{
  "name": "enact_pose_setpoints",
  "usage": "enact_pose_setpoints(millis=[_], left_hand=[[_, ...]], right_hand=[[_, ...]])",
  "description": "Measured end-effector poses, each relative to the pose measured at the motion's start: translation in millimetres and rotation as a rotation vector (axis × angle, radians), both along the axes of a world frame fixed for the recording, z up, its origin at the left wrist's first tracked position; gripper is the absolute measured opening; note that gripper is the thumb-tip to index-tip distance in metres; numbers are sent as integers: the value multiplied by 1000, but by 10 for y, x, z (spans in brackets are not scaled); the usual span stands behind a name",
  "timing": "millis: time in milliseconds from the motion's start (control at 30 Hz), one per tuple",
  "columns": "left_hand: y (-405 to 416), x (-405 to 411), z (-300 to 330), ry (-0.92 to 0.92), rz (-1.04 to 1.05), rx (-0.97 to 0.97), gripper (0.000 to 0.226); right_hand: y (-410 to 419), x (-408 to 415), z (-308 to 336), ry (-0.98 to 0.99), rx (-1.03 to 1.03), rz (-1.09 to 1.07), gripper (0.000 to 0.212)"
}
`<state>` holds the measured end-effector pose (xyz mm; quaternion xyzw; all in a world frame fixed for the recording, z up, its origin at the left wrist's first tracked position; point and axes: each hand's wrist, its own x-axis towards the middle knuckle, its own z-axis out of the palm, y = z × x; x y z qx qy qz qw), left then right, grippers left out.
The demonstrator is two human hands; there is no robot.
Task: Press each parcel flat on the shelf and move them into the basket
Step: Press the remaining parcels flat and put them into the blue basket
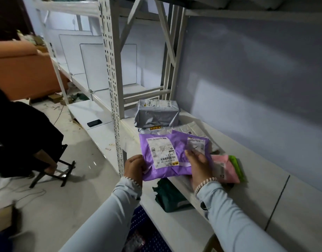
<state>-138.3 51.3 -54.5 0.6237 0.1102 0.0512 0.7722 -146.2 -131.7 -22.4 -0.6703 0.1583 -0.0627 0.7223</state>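
Head view: the left hand (pixel 134 167) curls its fingers round the left edge of a purple parcel (pixel 162 157), thumb on top, gripping it. The right hand (pixel 199 163) pinches the parcel's right side, fingers partly bent over a smaller label, wrist cocked upward. Both pale-sleeved forearms reach forward from below, holding the parcel just above the white shelf (pixel 262 188), over a dark green parcel (pixel 170 197). A blue basket (pixel 138 226) sits below the shelf edge
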Motion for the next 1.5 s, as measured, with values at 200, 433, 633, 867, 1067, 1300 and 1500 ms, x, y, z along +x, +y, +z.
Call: enact_pose_setpoints(millis=[200,433,633,867,1067,1300,1500], left_hand=[[725,-231,-502,245,1,-138,28],[1161,-736,-1034,416,204,-203,21],[1307,-1135,-1650,703,48,-71,14],[1207,-1443,-2711,842,7,149,14],[999,-1635,-3502,946,-8,239,21],[907,-1587,-4209,1050,-109,311,12],[791,-1155,-4713,1028,-118,420,17]], right_hand=[[640,-34,-289,3,-103,233,24],[1131,-280,-1067,172,-125,361,32],[1204,-586,-1880,381,-272,461,28],[960,-985,-2939,642,-499,509,17],[647,-1215,-4023,877,-665,546,3],[508,-1149,-4778,972,-771,566,8],[687,-567,-4971,902,-820,539,4]])
